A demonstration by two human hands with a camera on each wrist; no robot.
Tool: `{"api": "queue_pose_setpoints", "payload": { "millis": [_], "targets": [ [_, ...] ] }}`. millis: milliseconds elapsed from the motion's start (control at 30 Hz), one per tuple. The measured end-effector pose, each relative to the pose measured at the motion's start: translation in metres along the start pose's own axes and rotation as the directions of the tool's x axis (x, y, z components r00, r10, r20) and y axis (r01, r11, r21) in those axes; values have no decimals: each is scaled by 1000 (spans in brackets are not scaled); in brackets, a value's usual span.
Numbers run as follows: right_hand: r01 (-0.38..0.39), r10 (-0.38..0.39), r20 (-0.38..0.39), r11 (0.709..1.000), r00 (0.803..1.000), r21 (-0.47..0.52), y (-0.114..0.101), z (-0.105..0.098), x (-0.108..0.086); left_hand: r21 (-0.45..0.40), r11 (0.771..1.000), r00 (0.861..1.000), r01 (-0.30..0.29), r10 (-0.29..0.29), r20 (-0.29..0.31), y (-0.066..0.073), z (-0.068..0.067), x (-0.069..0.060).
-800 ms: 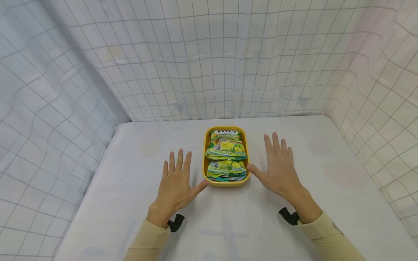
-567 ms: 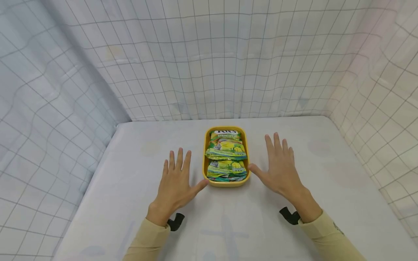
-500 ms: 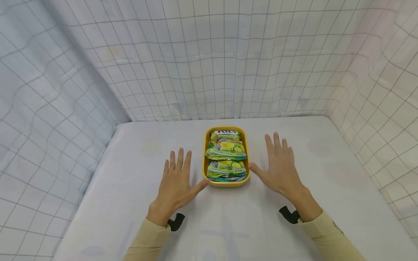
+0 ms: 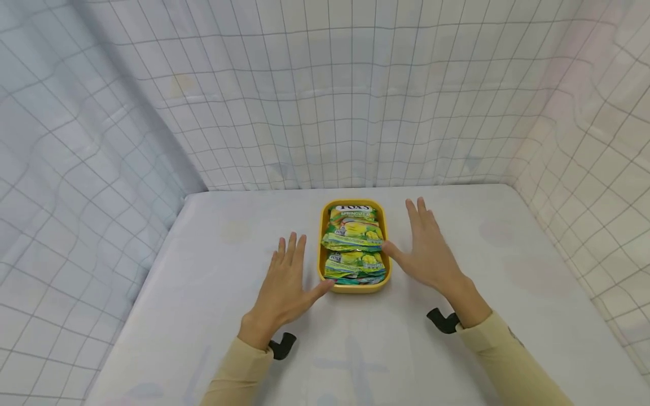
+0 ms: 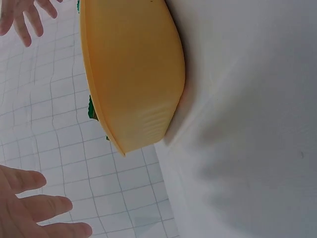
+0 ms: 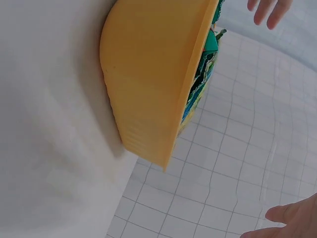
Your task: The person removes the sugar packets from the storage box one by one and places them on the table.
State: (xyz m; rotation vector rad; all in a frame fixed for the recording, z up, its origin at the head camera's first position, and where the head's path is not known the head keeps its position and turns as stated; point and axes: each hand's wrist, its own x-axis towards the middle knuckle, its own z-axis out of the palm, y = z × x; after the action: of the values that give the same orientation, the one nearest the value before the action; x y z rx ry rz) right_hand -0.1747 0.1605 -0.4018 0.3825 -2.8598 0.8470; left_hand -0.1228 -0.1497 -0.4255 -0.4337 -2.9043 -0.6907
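A yellow plastic tub (image 4: 355, 289) stands on the white table in the head view, filled with green and yellow candy packets (image 4: 352, 237) marked FOX'S. My left hand (image 4: 284, 290) hovers at its left with fingers straight and the thumb spread toward the near left corner. On the other side, my right hand (image 4: 429, 256) is held with straight fingers, its thumb overlapping the right rim in this view. Both wrist views show the tub's outer wall (image 5: 133, 64) with the fingers apart from it. Neither hand holds anything.
White cloth (image 4: 203, 282) covers the table. Curtains with a dark grid (image 4: 355, 113) hang behind and along both sides. A black curved piece (image 4: 282, 345) sits at the left wrist and a similar black piece (image 4: 443, 320) at the right.
Both hands have drawn closer to the tub, the left moving right and the right moving left and slightly forward. The whole head view has shifted a little. The tub stays on the table.
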Motion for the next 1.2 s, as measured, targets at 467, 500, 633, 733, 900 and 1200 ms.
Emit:
{"api": "queue_pose_setpoints", "payload": {
  "millis": [467, 500, 633, 733, 900, 1200],
  "targets": [
    [13, -13, 1, 988, 1000, 155, -6, 5, 22, -344, 937, 998, 63, -69, -4, 5, 8, 8],
    [11, -11, 3, 987, 1000, 161, -7, 5, 23, -362, 930, 997, 65, -73, -8, 5, 9, 8],
    [5, -6, 3, 986, 1000, 165, -10, 7, 28, -426, 902, 996, 76, -87, -5, 4, 14, 10],
    [13, -13, -3, 983, 1000, 183, -12, 8, 30, -467, 879, 995, 97, -103, 11, 3, 19, 12],
    [24, -26, 7, 972, 1000, 232, -16, 10, 34, -536, 830, 988, 154, -147, 57, 2, 27, 12],
    [-6, -4, 30, 949, 1000, 317, -19, 19, 44, -610, 775, 986, 164, -143, 84, 4, 38, 14]
  ]
}}
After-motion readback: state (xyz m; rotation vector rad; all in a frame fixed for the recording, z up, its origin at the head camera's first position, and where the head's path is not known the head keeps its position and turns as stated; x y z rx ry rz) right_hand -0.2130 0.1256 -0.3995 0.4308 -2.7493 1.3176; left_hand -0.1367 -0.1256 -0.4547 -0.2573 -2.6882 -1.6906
